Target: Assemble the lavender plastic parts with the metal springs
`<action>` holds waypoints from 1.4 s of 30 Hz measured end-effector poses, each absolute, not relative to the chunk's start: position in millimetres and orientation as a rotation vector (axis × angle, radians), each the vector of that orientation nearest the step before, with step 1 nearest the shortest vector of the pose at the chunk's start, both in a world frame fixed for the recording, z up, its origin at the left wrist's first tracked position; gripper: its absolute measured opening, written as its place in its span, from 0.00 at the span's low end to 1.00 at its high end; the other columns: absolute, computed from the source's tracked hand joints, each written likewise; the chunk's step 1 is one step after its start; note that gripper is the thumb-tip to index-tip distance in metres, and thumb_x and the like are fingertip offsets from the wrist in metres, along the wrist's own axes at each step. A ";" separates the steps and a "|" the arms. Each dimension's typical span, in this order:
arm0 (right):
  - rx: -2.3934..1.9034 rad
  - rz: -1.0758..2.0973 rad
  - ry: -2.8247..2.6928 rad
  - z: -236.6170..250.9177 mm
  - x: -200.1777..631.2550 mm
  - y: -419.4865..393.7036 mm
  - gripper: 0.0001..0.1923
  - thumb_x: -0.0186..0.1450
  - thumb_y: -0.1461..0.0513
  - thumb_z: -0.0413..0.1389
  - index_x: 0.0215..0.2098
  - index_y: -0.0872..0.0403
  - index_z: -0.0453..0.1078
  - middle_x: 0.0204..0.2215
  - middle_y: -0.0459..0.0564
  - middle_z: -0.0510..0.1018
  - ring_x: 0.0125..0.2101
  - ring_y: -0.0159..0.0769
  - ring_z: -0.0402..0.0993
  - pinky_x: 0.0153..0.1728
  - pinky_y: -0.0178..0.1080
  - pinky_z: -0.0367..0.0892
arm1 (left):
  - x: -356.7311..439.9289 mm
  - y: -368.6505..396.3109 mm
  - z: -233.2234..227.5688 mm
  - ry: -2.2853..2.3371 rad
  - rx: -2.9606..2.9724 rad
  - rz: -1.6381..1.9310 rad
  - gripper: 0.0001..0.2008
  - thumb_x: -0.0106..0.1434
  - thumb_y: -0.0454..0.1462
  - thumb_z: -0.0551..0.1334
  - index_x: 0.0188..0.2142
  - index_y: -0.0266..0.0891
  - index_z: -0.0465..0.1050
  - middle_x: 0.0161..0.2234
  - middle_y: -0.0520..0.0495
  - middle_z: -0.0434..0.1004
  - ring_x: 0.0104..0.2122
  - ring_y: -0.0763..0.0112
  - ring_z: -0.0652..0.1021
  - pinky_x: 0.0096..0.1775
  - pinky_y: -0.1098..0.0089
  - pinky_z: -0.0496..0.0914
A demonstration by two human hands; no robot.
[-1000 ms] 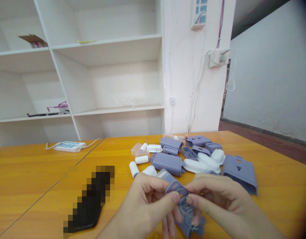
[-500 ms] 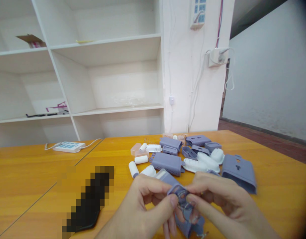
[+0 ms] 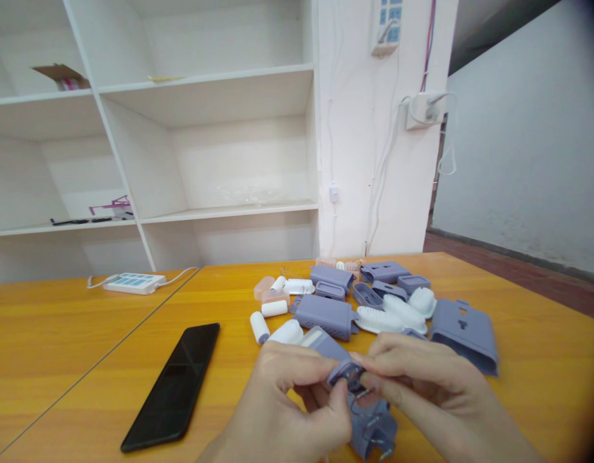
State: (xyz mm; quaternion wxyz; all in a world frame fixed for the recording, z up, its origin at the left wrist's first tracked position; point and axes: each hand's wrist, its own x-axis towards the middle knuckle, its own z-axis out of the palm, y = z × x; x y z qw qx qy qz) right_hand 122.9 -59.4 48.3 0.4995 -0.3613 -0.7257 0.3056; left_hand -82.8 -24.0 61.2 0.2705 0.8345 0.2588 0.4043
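Observation:
A small purple-grey plastic part (image 3: 342, 372) is pinched between the fingertips of both hands, just above the table. My left hand (image 3: 289, 399) is closed on its left side, the thumb pressing near its lower edge. On the other side my right hand (image 3: 432, 392) grips it with thumb and forefinger, close to some thin metal wire, which looks like a spring and is partly hidden by the fingers. Directly below the hands lies a larger purple-grey plastic piece (image 3: 371, 427) with metal bits at its end. Behind the hands is a purple-grey housing with a pale strip (image 3: 325, 344).
Purple-grey housings (image 3: 323, 316), white ribbed brush-like pieces (image 3: 381, 319), white rollers (image 3: 274, 309) and clear pinkish caps (image 3: 264, 288) lie beyond my hands. A large housing (image 3: 463, 334) stands right. A black phone (image 3: 174, 386) and power strip (image 3: 135, 283) lie left.
The held part has tilted and turned edge-on between my fingers. My left thumb has shifted downward, and my right fingertips have moved slightly on the part. The other pieces lie as before.

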 end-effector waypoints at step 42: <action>-0.617 1.102 -1.524 23.0 115.7 -51.0 0.13 0.75 0.57 0.60 0.54 0.31 0.81 0.47 0.46 0.79 0.38 0.30 0.81 0.42 0.33 0.78 | -75.8 -24.9 43.6 0.258 2.464 1.693 0.17 0.57 0.18 0.62 0.44 0.25 0.82 0.24 0.42 0.82 0.21 0.74 0.79 0.25 0.78 0.74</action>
